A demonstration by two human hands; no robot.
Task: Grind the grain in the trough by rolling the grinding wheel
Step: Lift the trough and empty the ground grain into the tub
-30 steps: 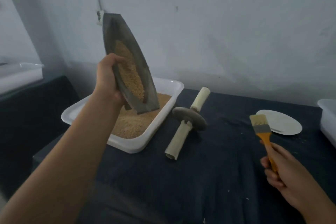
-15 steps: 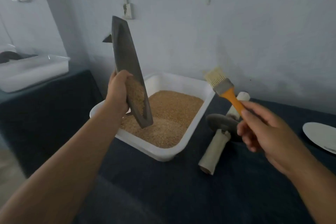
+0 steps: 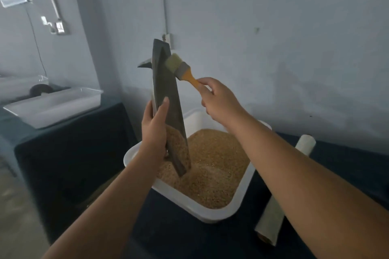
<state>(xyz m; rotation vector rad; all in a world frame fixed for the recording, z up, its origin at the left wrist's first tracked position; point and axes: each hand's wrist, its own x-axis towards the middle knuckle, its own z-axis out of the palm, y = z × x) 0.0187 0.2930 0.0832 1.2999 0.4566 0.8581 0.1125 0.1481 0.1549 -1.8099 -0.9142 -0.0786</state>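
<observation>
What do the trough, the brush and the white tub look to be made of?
The trough: dark grey, matte, thick-walled, probably cast iron or similar metal. The brush: pale bristles, grey band that looks like metal, orange handle, plastic or painted wood, cannot tell. The tub: smooth white, rounded corners, likely moulded plastic.

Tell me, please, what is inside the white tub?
Golden grain fills the white tub, and the tilted trough's lower tip dips into it. The grain hides the tub's floor.
</observation>
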